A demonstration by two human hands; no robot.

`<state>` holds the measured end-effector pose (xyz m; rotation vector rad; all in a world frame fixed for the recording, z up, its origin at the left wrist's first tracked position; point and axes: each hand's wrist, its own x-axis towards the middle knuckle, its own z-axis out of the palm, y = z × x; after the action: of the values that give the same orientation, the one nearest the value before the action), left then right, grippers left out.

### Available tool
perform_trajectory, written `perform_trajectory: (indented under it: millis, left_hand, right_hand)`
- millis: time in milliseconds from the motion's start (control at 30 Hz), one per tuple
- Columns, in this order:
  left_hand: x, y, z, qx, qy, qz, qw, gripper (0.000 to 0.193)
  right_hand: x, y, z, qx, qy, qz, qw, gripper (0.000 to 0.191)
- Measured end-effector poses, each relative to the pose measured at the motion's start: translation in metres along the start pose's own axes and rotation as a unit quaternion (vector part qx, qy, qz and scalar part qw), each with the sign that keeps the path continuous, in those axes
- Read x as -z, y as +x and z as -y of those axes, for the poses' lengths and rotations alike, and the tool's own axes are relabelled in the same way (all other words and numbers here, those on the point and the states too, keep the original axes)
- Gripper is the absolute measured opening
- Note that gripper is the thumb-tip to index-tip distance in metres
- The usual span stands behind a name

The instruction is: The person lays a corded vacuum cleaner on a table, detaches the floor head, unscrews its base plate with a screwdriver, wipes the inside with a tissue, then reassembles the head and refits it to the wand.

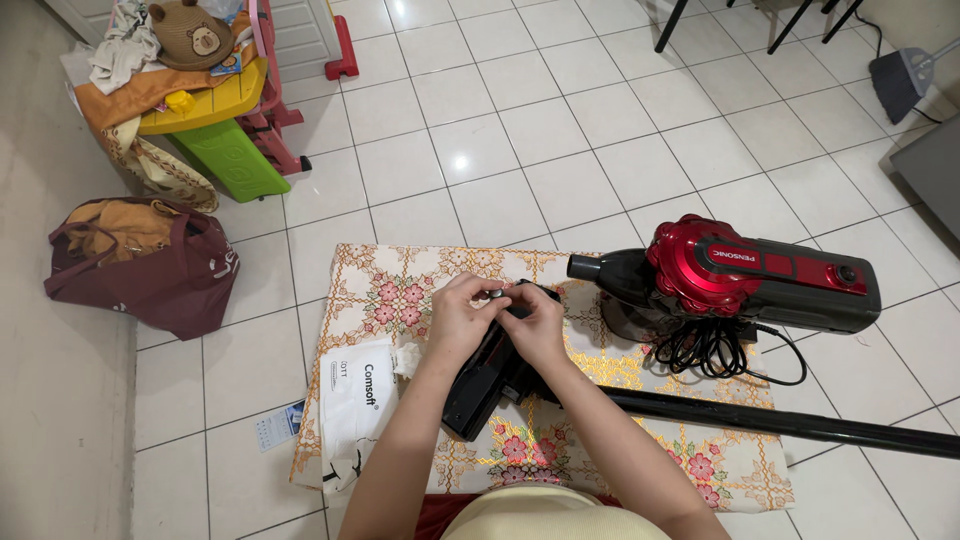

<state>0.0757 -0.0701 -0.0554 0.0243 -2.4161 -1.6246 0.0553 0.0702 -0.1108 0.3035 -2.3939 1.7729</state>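
I see a black vacuum floor head (482, 385) lying on a flowered cloth (400, 290) in the middle of the tiled floor (500, 130), and both hands are working at its far end. My left hand (458, 318) and right hand (538, 325) meet there, fingers curled in and pressed onto a small dark part with something pale and round between the fingertips; I cannot tell exactly what that small piece is. I judge the step in hand to be working on a fitting at the head's neck, and the next move calls for a steady pinch and a careful twist or pull without shifting the head off the cloth.

A long black tube (780, 422) runs right from the head along the near edge. Further right lies the red and black vacuum body (760, 275) with its coiled cord (715, 350). A white plastic packet (357, 400) lies on the cloth's left side. To the far left sit a maroon bag (160, 280) and a toy slide (225, 140).
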Motion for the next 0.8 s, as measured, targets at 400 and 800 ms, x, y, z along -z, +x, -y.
perform_trajectory:
  millis: [400, 800]
  left_hand:
    - [0.022, -0.001, 0.001, -0.025, -0.091, 0.159, 0.983, 0.031]
    - [-0.01, 0.001, -0.002, -0.054, 0.062, -0.019, 0.996, 0.023]
  right_hand:
    - [0.015, 0.008, -0.007, -0.027, 0.092, 0.13, 0.987, 0.029]
    - [-0.005, -0.003, 0.009, -0.062, -0.004, -0.044, 0.997, 0.025]
